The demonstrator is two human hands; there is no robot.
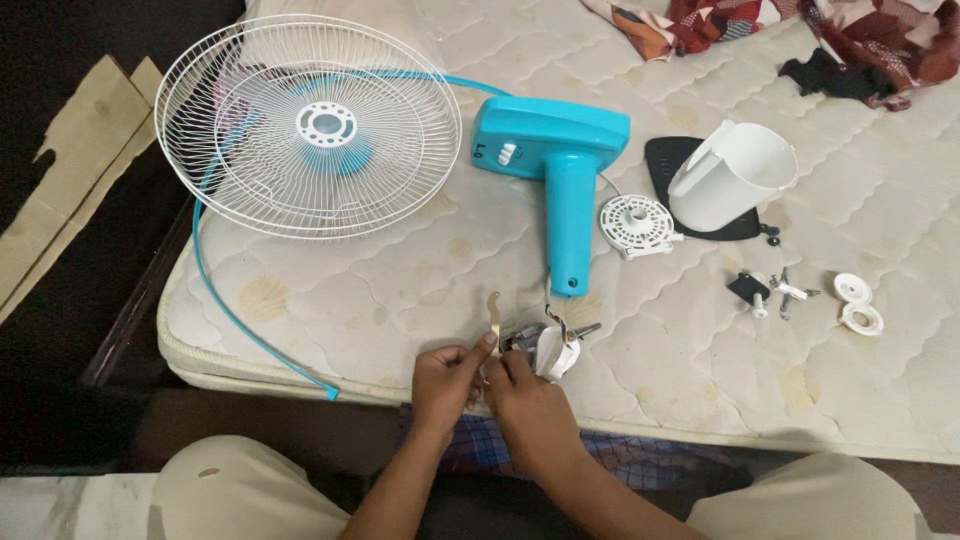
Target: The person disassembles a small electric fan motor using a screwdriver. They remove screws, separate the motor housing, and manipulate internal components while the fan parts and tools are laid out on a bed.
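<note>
Here, a quilted cream mattress (420, 290) fills most of the view, seen from above by a seated person whose knees show at the bottom edge. At upper left lies a round white wire fan guard (308, 125), with a thin blue rim band (232, 310) trailing from it and hanging over the mattress edge. Right of the guard rests a turquoise fan base and stand (555, 170), laid flat, its neck pointing toward the person. Further right a white motor housing cover (732, 175) sits tilted on a black plate (672, 165), with a white vented disc (636, 224) just beside them. Crumpled red patterned cloth (800, 30) lies along the top right. Small loose parts are scattered at right: two white round caps (858, 304), a black clip (748, 288) and some screws (790, 292). Near the mattress's front edge, the left hand (447, 380) pinches the lower end of a thin brass-coloured metal strip (493, 318) between fingertips, holding it upright. The right hand (530, 395) is closed around a small fan motor (552, 347) with a white wrapped body, bare wires and a metal shaft pointing right. The motor is close to the edge, so a loosened grip could drop it to the floor; its thin wires may snag or tear if it is twisted, and the tiny screws could roll into the quilting and be lost.
</note>
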